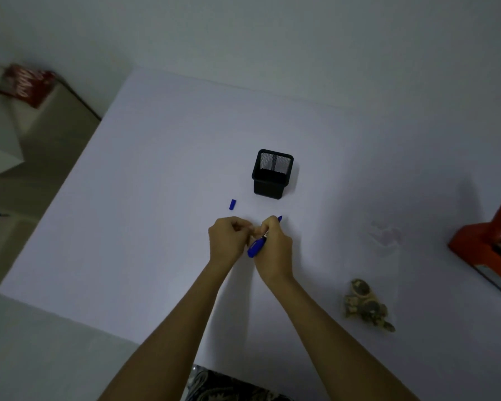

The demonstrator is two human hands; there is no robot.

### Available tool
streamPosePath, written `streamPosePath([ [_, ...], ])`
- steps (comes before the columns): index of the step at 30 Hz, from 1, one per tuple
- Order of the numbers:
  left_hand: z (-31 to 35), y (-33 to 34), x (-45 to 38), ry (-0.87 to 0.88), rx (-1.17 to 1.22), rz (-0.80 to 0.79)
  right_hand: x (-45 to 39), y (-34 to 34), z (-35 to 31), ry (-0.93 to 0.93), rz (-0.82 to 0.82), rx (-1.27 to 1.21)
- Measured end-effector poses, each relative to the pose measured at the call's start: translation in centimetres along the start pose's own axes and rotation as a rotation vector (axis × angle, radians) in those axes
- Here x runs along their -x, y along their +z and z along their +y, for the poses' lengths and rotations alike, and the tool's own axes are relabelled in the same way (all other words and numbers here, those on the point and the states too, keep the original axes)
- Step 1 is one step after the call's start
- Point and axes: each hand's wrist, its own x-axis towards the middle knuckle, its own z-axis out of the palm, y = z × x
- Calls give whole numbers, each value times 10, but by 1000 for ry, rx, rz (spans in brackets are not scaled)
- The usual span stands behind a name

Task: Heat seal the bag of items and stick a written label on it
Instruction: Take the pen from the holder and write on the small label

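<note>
Bag of items (366, 306) lies on our white tabletop (156, 183), near the right edge, well apart from both hands. Right hand (274, 244), fingers curled tight around a blue marker (257, 246); left hand (227, 241) pinches something too small to tell. Blue cap (232, 204) lies loose beyond, beside a black mesh holder (272, 173). Orange sealer (492, 244) far right.

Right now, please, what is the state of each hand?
Left hand: fingers closed, pinching something small by the pen tip; what it is cannot be told.
Right hand: closed around the blue marker pen.
</note>
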Motion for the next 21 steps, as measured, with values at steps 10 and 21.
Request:
streamPosePath([
  [10,3,-2,17,-35,57,-72,-1,-7,1,113,-7,-221],
  [21,-18,13,16,127,-17,-167,-18,-42,19,-179,43,393],
])
